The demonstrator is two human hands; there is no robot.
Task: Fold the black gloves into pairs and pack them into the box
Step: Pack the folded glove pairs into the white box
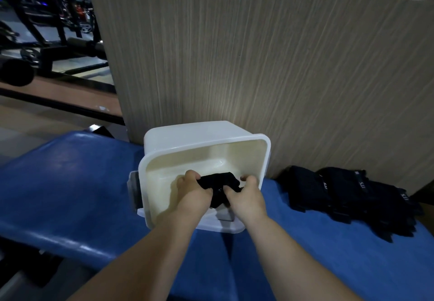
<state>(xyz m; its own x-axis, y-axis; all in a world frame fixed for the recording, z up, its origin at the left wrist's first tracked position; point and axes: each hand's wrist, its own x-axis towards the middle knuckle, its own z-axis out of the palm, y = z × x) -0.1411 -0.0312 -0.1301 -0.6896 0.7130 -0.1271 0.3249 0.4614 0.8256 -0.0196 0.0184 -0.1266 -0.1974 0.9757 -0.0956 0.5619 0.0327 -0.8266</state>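
Both hands pinch one bundle of folded black fabric gloves (219,184). The left hand (191,190) curls its fingers over the bundle's left end and the right hand (246,197) clamps the right end, so the bundle's long side runs across from hand to hand. The bundle sits between the two grips, inside the white rectangular plastic box (150,157), low against the near wall. Whether it already touches the box's inner surface is hidden by the hands.

The box is tipped with its opening toward the person, so bare cream interior lies beyond and to the left of the grip. That is where I judge the bundle should be set down.

Under the box is a blue padded bench (70,183). Well to the right of the grip, and nearer the right hand, lies a loose pile of unpacked black gloves (347,195), against a wood-grain panel (258,65).
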